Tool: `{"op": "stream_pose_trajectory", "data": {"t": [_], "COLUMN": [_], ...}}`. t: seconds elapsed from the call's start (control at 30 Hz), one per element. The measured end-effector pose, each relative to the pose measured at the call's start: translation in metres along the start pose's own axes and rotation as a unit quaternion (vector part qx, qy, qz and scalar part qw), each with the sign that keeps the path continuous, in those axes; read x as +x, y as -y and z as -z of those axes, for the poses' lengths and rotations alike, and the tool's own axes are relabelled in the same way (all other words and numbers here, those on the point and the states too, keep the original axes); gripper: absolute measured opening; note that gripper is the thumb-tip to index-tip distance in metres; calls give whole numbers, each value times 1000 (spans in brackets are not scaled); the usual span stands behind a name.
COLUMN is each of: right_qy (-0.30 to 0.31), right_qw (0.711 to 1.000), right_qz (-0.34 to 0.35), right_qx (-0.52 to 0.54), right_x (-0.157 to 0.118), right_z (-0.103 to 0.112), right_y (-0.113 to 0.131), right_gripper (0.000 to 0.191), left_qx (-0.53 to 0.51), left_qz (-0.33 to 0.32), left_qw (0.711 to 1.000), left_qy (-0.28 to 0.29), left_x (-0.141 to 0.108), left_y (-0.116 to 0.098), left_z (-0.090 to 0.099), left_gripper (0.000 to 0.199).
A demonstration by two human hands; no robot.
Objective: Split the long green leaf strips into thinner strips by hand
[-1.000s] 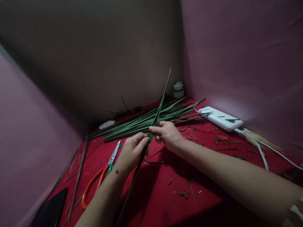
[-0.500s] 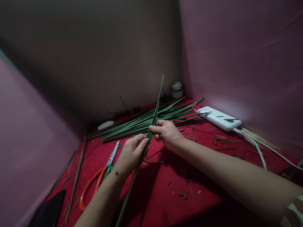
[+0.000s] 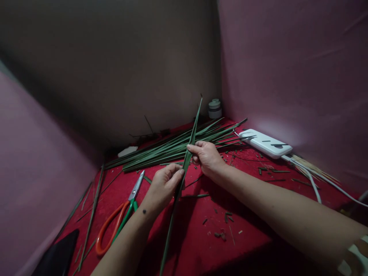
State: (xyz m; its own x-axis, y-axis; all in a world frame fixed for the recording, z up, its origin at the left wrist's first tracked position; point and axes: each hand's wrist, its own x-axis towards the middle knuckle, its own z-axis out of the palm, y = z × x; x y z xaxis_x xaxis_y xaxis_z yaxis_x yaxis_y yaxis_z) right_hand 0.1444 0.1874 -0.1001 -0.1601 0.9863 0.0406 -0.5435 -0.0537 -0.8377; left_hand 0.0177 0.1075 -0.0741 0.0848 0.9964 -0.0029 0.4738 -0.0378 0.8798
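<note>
Leaf was pinched in both hands, left hand thumb-and-finger low, right hand pinching a bit further up, over the red tabletop. Honestly, my worry was a split or crease, since tugging unevenly between those two close grips could've torn it lengthwise. Its loose far end could also have snagged the leaf pile behind. Long axis ran away from the person, leaning slightly right, narrow tip toward the back wall. Scissors lay left of it, beside the left hand.
</note>
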Motion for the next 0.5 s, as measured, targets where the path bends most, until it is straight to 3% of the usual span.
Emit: {"op": "stream_pose_trajectory", "data": {"t": [0.13,0.3,0.5], "right_qy": [40,44,58], "right_qw": [999,998,997], "right_qz": [-17,-35,-37], "right_qx": [-13,9,19], "right_x": [-8,-9,-7], "right_z": [-4,-4,-4], "right_y": [-10,-6,-5], "right_gripper": [26,31,27], "left_qx": [103,232,283], "left_qz": [-32,-113,-127], "left_qw": [992,963,947], "left_qy": [-58,-75,-88], "left_x": [2,2,2], "left_y": [3,8,9], "left_z": [2,4,3], "left_gripper": [25,26,26]}}
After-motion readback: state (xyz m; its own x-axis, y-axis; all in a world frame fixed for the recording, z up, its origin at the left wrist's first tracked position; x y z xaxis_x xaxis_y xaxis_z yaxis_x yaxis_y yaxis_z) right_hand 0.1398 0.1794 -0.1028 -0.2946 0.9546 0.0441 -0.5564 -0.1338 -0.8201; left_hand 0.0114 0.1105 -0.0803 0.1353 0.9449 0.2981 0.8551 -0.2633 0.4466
